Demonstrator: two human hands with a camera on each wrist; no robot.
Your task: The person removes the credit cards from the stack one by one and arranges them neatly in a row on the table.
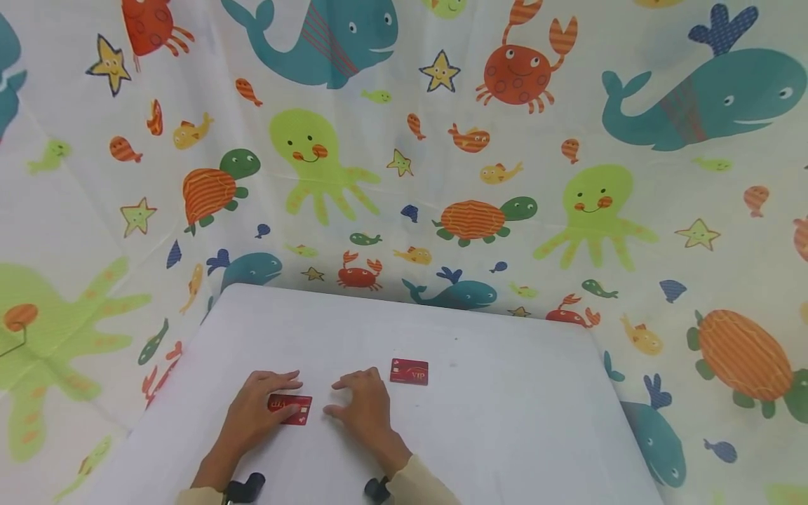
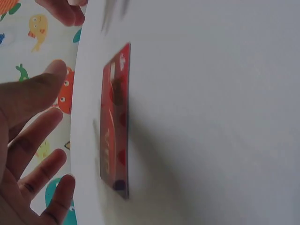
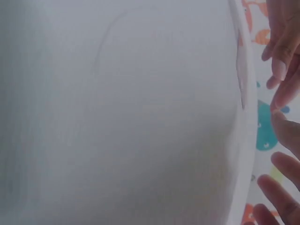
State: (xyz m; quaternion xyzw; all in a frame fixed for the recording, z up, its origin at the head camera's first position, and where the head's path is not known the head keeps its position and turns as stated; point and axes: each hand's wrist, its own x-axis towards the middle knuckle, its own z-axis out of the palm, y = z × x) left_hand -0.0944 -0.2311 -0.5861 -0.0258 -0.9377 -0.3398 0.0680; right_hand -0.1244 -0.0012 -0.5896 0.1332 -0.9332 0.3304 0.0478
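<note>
A red card with a gold chip and "VIP" lettering [image 1: 304, 409] lies flat on the white table under my left hand [image 1: 252, 414]. That hand arches over the card's left part, thumb across its near side, fingers past its far edge. In the left wrist view, the fingers are spread and stand apart from the card [image 2: 115, 126]. Just right of this card, my right hand [image 1: 366, 407] hovers with loosely bent fingers and thumb apart, nothing between them. A second red VIP card [image 1: 409, 372] lies beyond the right hand, to its right.
The white table [image 1: 505, 421] carries both cards. Behind and beside it hangs a cloth [image 1: 391, 203] printed with sea animals. Dark straps with small devices [image 1: 246, 488] sit on both wrists.
</note>
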